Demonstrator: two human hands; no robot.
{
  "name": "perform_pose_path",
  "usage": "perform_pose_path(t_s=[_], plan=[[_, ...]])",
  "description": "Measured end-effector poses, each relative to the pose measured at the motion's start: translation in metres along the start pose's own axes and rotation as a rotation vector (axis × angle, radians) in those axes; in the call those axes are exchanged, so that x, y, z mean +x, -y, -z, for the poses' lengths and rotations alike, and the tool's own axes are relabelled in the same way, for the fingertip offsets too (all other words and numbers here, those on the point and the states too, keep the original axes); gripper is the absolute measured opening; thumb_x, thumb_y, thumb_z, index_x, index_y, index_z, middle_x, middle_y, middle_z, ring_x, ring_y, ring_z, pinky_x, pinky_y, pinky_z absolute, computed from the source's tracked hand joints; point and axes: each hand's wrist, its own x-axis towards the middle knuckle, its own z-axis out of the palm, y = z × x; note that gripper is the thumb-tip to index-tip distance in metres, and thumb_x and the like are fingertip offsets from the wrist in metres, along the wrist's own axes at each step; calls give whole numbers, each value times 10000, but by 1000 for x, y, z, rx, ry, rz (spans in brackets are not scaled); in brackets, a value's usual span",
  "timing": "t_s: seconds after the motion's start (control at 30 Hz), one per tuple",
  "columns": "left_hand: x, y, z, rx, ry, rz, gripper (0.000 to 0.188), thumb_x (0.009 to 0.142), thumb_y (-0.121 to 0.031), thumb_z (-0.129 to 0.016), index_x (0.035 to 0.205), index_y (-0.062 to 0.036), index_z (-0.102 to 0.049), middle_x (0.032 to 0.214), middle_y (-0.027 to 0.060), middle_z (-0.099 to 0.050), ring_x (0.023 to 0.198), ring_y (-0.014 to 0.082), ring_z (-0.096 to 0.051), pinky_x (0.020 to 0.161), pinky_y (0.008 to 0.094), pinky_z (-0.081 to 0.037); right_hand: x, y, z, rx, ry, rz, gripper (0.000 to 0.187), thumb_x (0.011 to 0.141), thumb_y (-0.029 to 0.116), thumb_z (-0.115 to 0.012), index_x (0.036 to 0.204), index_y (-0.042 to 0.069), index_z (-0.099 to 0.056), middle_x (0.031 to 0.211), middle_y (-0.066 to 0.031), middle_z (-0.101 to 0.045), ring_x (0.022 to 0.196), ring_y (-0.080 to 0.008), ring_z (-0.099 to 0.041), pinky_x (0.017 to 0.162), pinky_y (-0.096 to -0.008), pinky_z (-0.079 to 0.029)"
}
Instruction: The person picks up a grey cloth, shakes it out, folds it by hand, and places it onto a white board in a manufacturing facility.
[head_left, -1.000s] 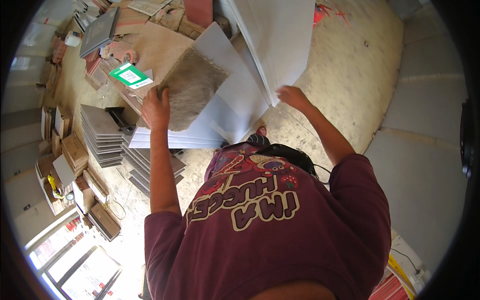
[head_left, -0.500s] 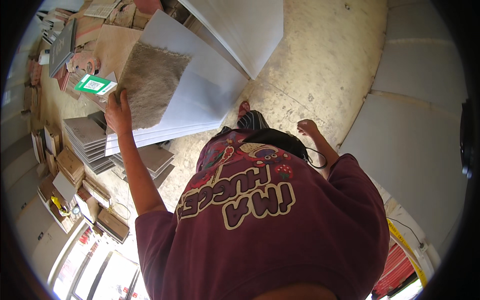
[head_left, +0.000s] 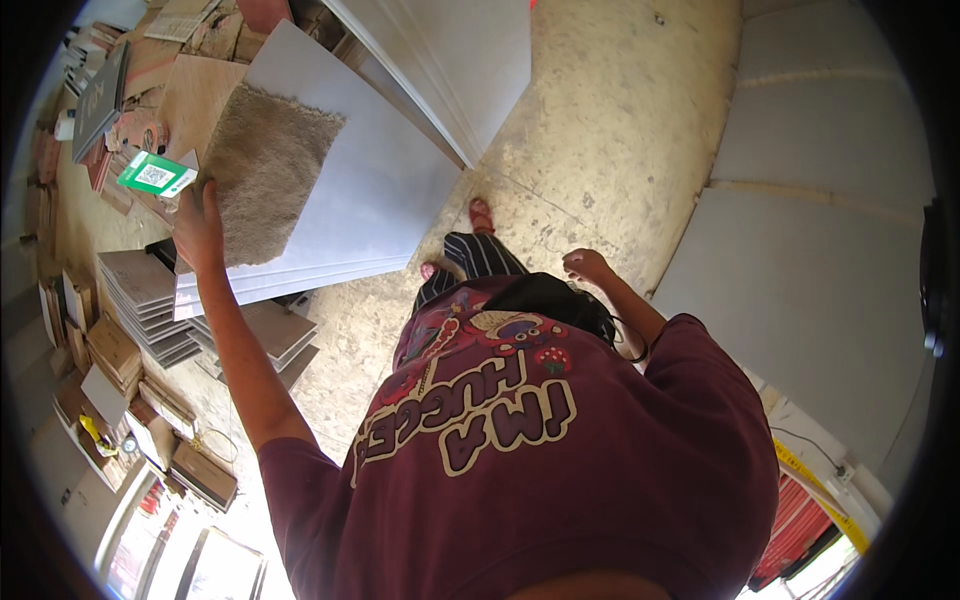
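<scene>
My left arm reaches out to the left. My left hand (head_left: 199, 228) is at the near-left edge of a brown shaggy mat (head_left: 268, 165), its thumb along the edge and its other fingers partly hidden. The mat lies over a stack of large white sheets (head_left: 375, 185). Just beyond my fingers is a green and white card with a square code (head_left: 155, 174); whether I touch it cannot be made out. At my right side, my right hand (head_left: 588, 266) hangs in front of my body with its fingers curled in, and nothing shows in it.
Another white panel (head_left: 455, 80) stands beyond the stack. Grey boards (head_left: 150, 300) are piled at the left, with cartons (head_left: 115, 345) past them. Large grey panels (head_left: 800, 270) line the right side. A black bag (head_left: 560, 305) hangs at my front, above the concrete floor (head_left: 590, 130).
The whole scene has shifted left in view. Both my shoes now show, where one did before. My left hand keeps its place at the mat's edge, and my right hand stays curled.
</scene>
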Motion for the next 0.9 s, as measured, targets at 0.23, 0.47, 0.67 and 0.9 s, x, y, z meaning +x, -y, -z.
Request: perform_pose_path(t_s=[0.23,0.47,0.67,0.9], plan=[[3,1,6,-108,136,90,327,864,-383,-508,997,-91,-570,954,160,-604,923,381,-548,747,413,-433,45,-10,54,-79,85,107,217,734,276,-590,614,96,-578,587,0,-573,563,-97,-609,465,-249,-450],[4,27,-2,-208,148,100,329,869,-312,-536,1033,-27,-558,983,213,-600,928,389,-569,758,402,-435,88,34,141,86,-27,46,274,786,276,-605,961,66,-632,802,-43,-655,673,-128,-630,547,-259,-485],[4,16,-4,-358,133,27,236,884,-233,-554,952,-7,-556,762,122,-533,684,189,-463,662,288,-406,95,42,144,130,-47,-24,306,830,275,-566,1059,75,-601,866,-55,-654,731,-144,-621,632,-290,-498],[6,21,-16,-388,134,39,242,891,-247,-547,963,-17,-575,834,112,-581,757,170,-511,722,277,-413,74,2,122,-50,104,-23,324,823,294,-575,1064,80,-614,859,-77,-665,700,-152,-653,568,-264,-521]])
